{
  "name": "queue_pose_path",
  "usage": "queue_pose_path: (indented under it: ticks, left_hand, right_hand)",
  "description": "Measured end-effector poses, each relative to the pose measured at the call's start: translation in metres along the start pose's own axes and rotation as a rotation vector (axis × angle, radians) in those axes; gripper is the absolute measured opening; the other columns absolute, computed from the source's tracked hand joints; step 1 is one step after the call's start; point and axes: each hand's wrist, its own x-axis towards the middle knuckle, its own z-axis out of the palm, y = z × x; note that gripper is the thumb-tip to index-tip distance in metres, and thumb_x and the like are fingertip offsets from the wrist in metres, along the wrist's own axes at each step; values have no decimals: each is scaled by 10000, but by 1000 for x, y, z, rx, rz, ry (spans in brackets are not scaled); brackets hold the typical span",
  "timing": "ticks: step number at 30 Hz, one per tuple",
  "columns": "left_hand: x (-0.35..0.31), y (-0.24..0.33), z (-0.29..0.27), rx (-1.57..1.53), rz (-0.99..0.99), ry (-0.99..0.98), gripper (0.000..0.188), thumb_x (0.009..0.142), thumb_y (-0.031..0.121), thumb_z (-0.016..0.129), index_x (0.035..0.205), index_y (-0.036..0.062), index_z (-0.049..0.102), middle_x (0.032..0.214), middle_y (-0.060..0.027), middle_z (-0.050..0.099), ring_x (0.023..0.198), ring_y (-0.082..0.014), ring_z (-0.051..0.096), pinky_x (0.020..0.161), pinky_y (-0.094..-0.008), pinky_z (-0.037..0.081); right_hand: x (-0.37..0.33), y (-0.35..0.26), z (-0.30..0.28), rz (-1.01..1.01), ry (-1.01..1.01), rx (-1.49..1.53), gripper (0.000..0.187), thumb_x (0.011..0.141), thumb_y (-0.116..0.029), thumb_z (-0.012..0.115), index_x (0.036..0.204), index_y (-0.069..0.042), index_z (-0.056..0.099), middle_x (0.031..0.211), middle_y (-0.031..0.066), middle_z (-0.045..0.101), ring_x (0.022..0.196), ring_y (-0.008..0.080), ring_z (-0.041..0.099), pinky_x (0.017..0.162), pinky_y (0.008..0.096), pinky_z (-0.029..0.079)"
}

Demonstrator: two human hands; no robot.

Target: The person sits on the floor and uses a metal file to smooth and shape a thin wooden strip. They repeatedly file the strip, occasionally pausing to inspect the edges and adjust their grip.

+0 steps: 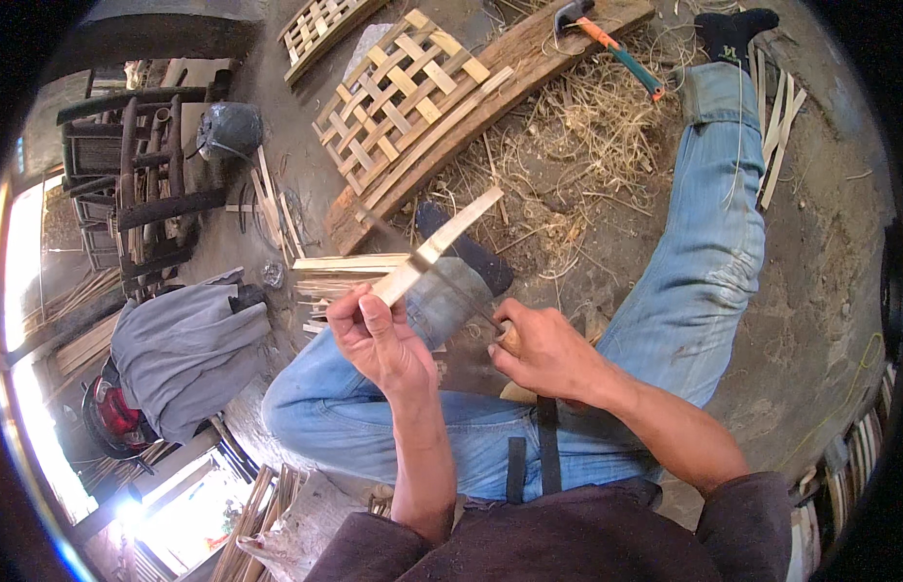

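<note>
At frame centre, left hand (pixel 374 335) grips a pale flat bamboo strip (pixel 442 242) slanting toward 1 o'clock. Right hand (pixel 539 354), at 3 o'clock of it, is closed on a wooden-handled knife (pixel 471 296), blade against strip. Woven bamboo lattice panel (pixel 398 92) lies at 12 o'clock.

A rough bamboo-craft workshop: a dirt floor (pixel 839 262) strewn with shavings (pixel 577 145), woven lattice panels (pixel 398 92) at twelve o'clock on a plank (pixel 529 68), a hatchet (pixel 607 39) at one, and stacked bamboo strips (pixel 344 267) at centre.
</note>
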Motion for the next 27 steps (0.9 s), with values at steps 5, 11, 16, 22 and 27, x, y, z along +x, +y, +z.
queue_pose_path:
  ticks: [5,11,16,22,27]
  left_hand:
    - [-2,7,4,7,-9,-16,151,977,196,585,1032,71,521,1036,-45,588,948,-124,598,822,-273,521]
    - [-2,5,-1,93,34,-6,179,967,175,603,1010,27,511,1020,-58,539,885,-105,551,766,-254,498]
    - [-3,5,0,157,47,-6,160,967,170,602,991,39,515,1036,-57,543,899,-110,533,797,-263,473]
    - [-10,2,-1,215,42,13,192,943,162,639,979,22,512,1056,-69,516,867,-89,496,753,-214,427]
    - [-11,15,8,141,-34,32,173,943,151,630,963,26,513,1025,-59,516,857,-101,491,781,-238,417]
  right_hand:
    - [7,-8,-5,-61,-54,33,355,768,-175,635,1062,9,558,800,318,632,818,495,627,758,537,513]
    - [13,-6,-6,-125,-43,-38,347,754,-141,635,1049,25,558,770,290,631,789,475,629,721,518,513]
    - [21,0,-10,-132,-32,-100,353,747,-122,665,1049,15,544,739,250,631,760,446,640,676,486,513]
    - [33,13,-9,-23,-23,-233,351,763,-128,658,1058,12,530,705,251,614,727,449,631,658,492,513]
    - [36,10,-12,-99,10,-288,399,760,-132,684,1081,27,508,757,254,627,764,443,639,678,490,513]
